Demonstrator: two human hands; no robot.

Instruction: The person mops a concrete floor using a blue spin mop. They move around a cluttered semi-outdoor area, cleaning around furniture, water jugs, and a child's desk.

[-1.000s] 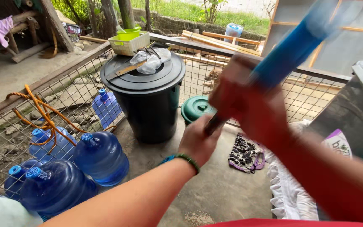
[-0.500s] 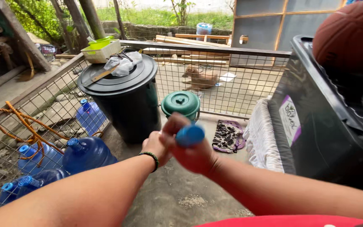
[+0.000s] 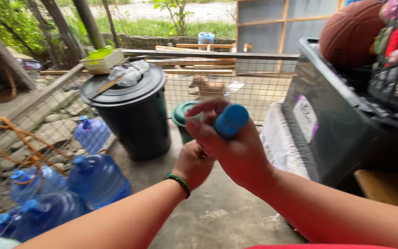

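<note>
Blue handle [image 3: 231, 121], round-ended, gripped by right hand [image 3: 233, 150].

- blue handle [image 3: 231, 121]: smooth matt plastic
- black bin [image 3: 134, 117]: glossy plastic
- water jugs [image 3: 98, 179]: translucent blue plastic
- floor [image 3: 217, 216]: rough concrete
- fence [image 3: 254, 92]: metal wire mesh

Two bare forearms enter from the near edge, no sleeves visible on either. Left hand [image 3: 193, 165]: a thin green beaded bracelet [image 3: 178, 182] circles the wrist, snug against it. Right hand [image 3: 233, 154]: no ring, watch or band seen; wrist bare. Fingernails short, unpainted as far as can be told. A strip of red garment [image 3: 318, 246] shows at the near edge, below the right forearm. Pale fabric at the near left corner, too cropped to identify.
</note>
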